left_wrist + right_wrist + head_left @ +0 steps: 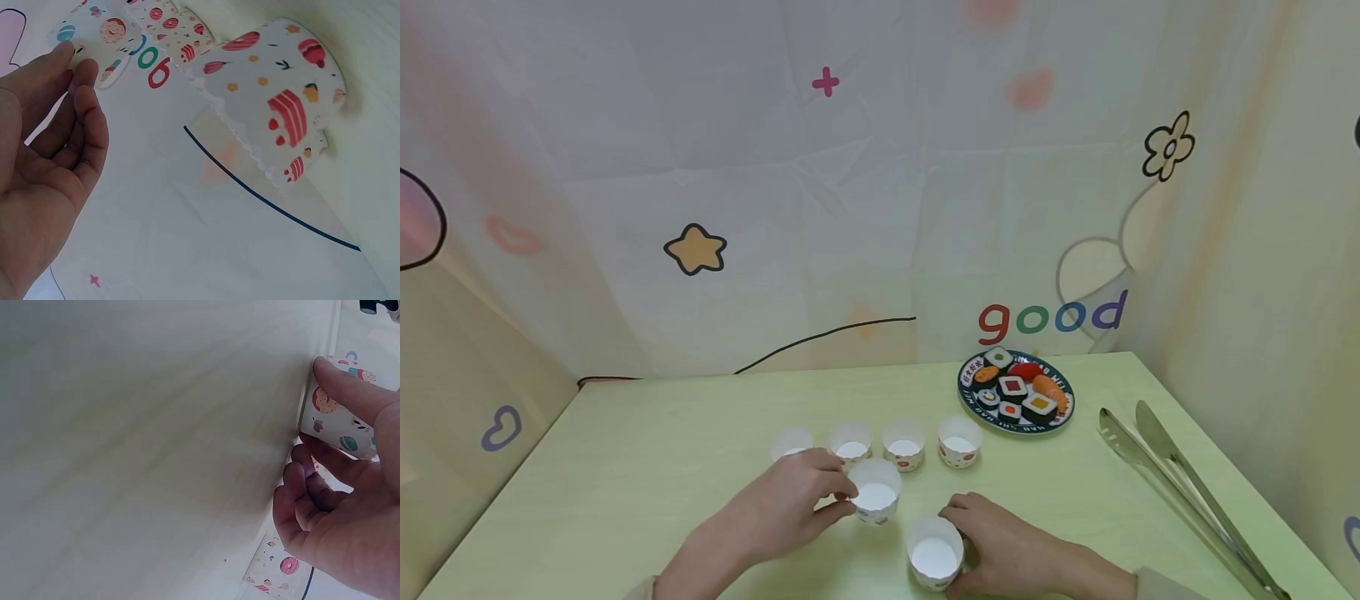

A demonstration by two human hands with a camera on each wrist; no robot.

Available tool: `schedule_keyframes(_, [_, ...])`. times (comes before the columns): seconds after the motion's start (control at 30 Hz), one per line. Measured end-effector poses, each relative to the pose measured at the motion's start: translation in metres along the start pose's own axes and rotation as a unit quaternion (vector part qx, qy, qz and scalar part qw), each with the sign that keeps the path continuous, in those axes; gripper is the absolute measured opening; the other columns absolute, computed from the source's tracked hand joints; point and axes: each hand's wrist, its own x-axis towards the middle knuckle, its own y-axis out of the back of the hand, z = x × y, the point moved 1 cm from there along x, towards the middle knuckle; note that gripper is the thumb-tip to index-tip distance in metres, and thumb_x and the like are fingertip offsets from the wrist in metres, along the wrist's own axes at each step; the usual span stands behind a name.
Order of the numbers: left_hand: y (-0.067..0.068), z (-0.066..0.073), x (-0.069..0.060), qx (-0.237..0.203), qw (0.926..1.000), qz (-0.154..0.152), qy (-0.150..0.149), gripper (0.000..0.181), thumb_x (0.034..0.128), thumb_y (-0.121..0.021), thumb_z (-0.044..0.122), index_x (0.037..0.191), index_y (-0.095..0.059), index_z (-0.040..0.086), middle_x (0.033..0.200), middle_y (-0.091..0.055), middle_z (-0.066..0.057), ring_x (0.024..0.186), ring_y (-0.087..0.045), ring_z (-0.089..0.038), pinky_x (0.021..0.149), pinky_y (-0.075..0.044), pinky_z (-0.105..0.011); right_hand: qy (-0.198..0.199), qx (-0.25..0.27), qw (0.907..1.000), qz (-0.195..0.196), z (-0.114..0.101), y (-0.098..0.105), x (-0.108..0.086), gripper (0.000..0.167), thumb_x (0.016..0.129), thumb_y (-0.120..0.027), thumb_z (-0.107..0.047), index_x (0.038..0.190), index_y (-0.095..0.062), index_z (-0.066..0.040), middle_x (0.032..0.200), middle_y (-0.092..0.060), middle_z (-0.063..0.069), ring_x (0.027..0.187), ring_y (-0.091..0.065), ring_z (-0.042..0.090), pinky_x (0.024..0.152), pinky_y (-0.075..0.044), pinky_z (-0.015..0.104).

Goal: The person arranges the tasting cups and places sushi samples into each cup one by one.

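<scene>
My left hand (786, 504) pinches the edge of a white paper baking cup (876, 493) between thumb and fingers. In the left wrist view the fingertips of that hand (50, 131) meet the cup's printed wall (103, 34). To the right and nearer, my right hand (1000, 546) grips another paper baking cup (935, 553), its thumb and forefinger round the side. In the right wrist view, that cup (331, 403) shows donut prints between the thumb and forefinger, the other fingers of the right hand (356, 506) curled below.
Behind the hands several more baking cups (905, 446) stand in a row, the leftmost (792, 442) partly hidden by the left hand. A dark-rimmed plate with sushi pictures or pieces (1015, 392) lies at the back right. Metal tongs (1195, 500) lie along the right edge.
</scene>
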Motion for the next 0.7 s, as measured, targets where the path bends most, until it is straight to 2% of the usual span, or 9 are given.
schedule_keyframes(0.13, [0.0020,-0.0025,-0.0024,0.015,0.9994,-0.026,0.015,0.009,0.0843,-0.086,0.011,0.092,-0.080,0.011,0.091,-0.070,0.007,0.093,-0.068,-0.013,0.083,-0.053,-0.023,-0.004,0.000,1.0000,0.000,-0.0007,-0.0002,0.0005,0.051,0.079,-0.091,-0.039,0.121,-0.067,-0.023,0.111,-0.054,-0.018,0.104,-0.049,0.004,0.097,-0.047,0.034])
schedule_keyframes(0.2, [0.0023,-0.0035,-0.0032,0.020,0.9986,-0.043,0.023,0.008,0.0843,-0.086,0.011,0.091,-0.081,0.013,0.088,-0.069,0.008,0.087,-0.065,-0.010,0.079,-0.052,-0.021,-0.005,0.001,1.0000,-0.001,-0.0010,-0.0002,0.0008,0.051,0.079,-0.090,-0.039,0.121,-0.067,-0.023,0.111,-0.054,-0.018,0.104,-0.049,0.005,0.097,-0.047,0.035])
schedule_keyframes(0.3, [0.0021,-0.0049,-0.0039,0.027,0.9971,-0.064,0.030,0.007,0.0836,-0.086,0.011,0.088,-0.081,0.014,0.082,-0.065,0.010,0.075,-0.055,-0.004,0.068,-0.047,-0.018,-0.005,0.003,1.0000,-0.002,-0.0004,-0.0002,0.0009,0.051,0.079,-0.090,-0.038,0.121,-0.067,-0.023,0.111,-0.054,-0.018,0.104,-0.049,0.005,0.097,-0.047,0.035])
schedule_keyframes(0.37, [0.0014,-0.0060,-0.0044,0.032,0.9960,-0.075,0.037,0.007,0.0832,-0.086,0.011,0.086,-0.080,0.014,0.078,-0.063,0.011,0.073,-0.051,-0.004,0.067,-0.045,-0.018,-0.006,0.004,1.0000,-0.003,0.0001,-0.0003,0.0012,0.051,0.079,-0.090,-0.038,0.121,-0.067,-0.023,0.111,-0.054,-0.018,0.104,-0.049,0.004,0.097,-0.047,0.035])
schedule_keyframes(0.57, [-0.0009,-0.0093,-0.0062,0.030,0.9934,-0.096,0.055,0.009,0.0829,-0.086,0.009,0.080,-0.079,0.014,0.073,-0.056,0.012,0.071,-0.047,-0.004,0.064,-0.044,-0.018,-0.003,0.000,1.0000,-0.001,0.0009,-0.0007,0.0011,0.051,0.079,-0.090,-0.038,0.122,-0.067,-0.023,0.111,-0.054,-0.018,0.104,-0.049,0.005,0.097,-0.047,0.034])
schedule_keyframes(0.7, [-0.0043,-0.0107,-0.0066,0.025,0.9931,-0.101,0.054,0.010,0.0823,-0.086,0.008,0.078,-0.079,0.014,0.070,-0.054,0.012,0.068,-0.044,-0.004,0.064,-0.043,-0.018,0.000,-0.002,1.0000,0.000,0.0011,-0.0007,0.0006,0.051,0.079,-0.091,-0.037,0.121,-0.067,-0.022,0.111,-0.054,-0.018,0.104,-0.049,0.005,0.097,-0.047,0.034])
